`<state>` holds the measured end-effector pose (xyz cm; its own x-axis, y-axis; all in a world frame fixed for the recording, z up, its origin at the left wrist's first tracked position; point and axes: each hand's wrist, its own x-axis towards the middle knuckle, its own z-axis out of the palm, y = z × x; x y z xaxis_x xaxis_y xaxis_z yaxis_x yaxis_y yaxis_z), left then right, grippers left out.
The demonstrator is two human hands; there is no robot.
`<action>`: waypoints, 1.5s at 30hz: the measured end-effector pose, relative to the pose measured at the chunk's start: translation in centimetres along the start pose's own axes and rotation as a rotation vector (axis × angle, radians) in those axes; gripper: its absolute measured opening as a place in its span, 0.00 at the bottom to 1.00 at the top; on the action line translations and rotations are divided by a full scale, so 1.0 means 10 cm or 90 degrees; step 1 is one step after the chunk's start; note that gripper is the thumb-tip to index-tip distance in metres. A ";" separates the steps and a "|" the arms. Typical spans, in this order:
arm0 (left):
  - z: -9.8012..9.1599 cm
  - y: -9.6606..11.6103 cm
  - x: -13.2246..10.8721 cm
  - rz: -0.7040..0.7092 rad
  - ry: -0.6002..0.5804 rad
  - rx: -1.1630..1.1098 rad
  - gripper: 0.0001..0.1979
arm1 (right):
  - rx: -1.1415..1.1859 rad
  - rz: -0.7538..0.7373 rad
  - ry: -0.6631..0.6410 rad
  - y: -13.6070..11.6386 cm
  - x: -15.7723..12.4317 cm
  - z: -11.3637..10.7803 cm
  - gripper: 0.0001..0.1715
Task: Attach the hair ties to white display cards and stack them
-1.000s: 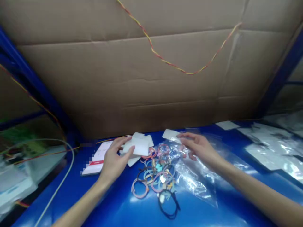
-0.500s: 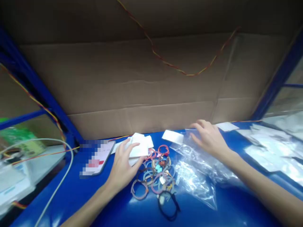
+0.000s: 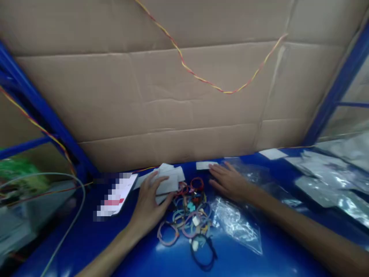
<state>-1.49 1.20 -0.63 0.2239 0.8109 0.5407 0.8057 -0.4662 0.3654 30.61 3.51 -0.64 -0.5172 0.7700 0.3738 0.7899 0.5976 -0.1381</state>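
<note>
My left hand (image 3: 151,198) is curved around a loose stack of white cards (image 3: 170,181), its thumb along the near edge and its fingers over the left side. Just right of it lies a tangle of coloured hair ties (image 3: 187,221), some with small charms; a black one (image 3: 203,254) is nearest me. My right hand (image 3: 230,181) lies flat, palm down, with fingers stretched out and holding nothing. Its fingertips are at a single white card (image 3: 205,165), and clear plastic bags (image 3: 238,225) lie under and beside it.
A phone (image 3: 121,192), partly blurred out, lies left of my left hand. More plastic packets (image 3: 325,184) and another white card (image 3: 272,154) are at the right. Cardboard (image 3: 184,111) with a hanging twisted wire (image 3: 227,92) closes the back. A white cable (image 3: 77,211) loops at the left.
My right hand has come down and to the left, from above the plastic bags to the table beside the single card. My left hand stays at the card stack.
</note>
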 end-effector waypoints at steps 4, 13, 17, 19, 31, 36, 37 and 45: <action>-0.04 0.04 0.01 0.012 0.022 0.018 0.21 | 0.071 -0.002 0.066 -0.05 0.02 -0.19 0.32; -0.13 0.25 -0.05 0.107 0.123 -0.019 0.36 | 0.525 0.116 0.234 -0.38 -0.03 -0.56 0.20; -0.18 0.42 -0.14 0.055 -0.026 -0.335 0.45 | 0.559 0.087 0.191 -0.53 -0.10 -0.49 0.10; -0.20 0.53 -0.17 -0.034 -0.089 -0.501 0.41 | 0.560 0.057 0.168 -0.64 -0.15 -0.46 0.09; -0.38 0.81 -0.09 -0.163 -0.239 -0.645 0.15 | 0.695 0.109 -0.044 -0.82 -0.19 -0.34 0.13; -0.35 0.77 -0.11 -0.179 -0.416 -0.683 0.14 | 0.671 0.124 0.026 -0.83 -0.19 -0.37 0.09; -0.33 0.75 -0.12 -0.179 -0.426 -0.664 0.15 | 0.673 0.116 0.023 -0.83 -0.19 -0.39 0.09; -0.20 0.57 -0.11 -0.180 -0.065 -0.495 0.25 | 0.601 0.165 0.121 -0.78 -0.17 -0.35 0.11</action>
<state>1.81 -3.04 2.37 0.1490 0.9444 0.2930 0.2394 -0.3219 0.9160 26.51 -3.26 2.99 -0.2391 0.9026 0.3580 0.2431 0.4125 -0.8779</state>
